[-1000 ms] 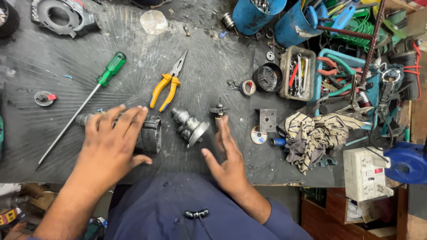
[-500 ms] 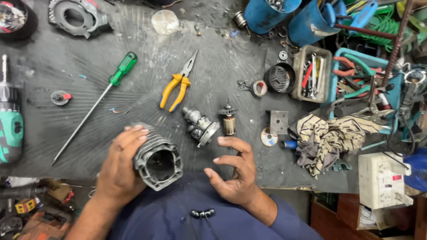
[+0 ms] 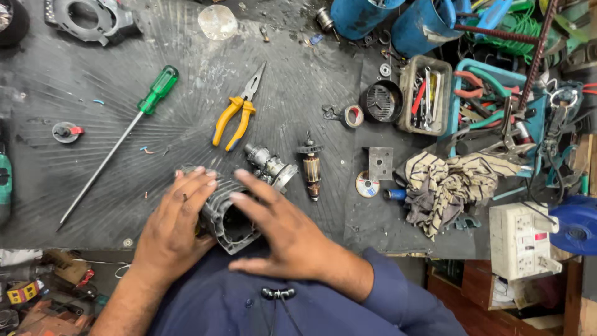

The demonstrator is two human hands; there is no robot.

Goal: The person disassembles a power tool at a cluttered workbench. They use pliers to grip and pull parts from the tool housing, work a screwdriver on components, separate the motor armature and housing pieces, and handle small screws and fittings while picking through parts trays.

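Hands, left [image 3: 177, 221] and right [image 3: 280, 233], clasp grey motor housing [image 3: 227, 218] in flat-fingered grip.

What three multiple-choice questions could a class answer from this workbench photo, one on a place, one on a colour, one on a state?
1. Where do the yellow-handled pliers lie?
A. right of the screwdriver
B. inside the tool tray
C. on the striped rag

2. What colour is the screwdriver's handle?
A. red
B. green
C. black

3. How is the grey motor housing placed?
A. alone at the bench's far edge
B. between both hands
C. under the rag

Answers:
1 A: the pliers rest on the black mat, to the screwdriver's right.
2 B: the handle is clear green.
3 B: the left hand grips one side and the right hand covers the other.
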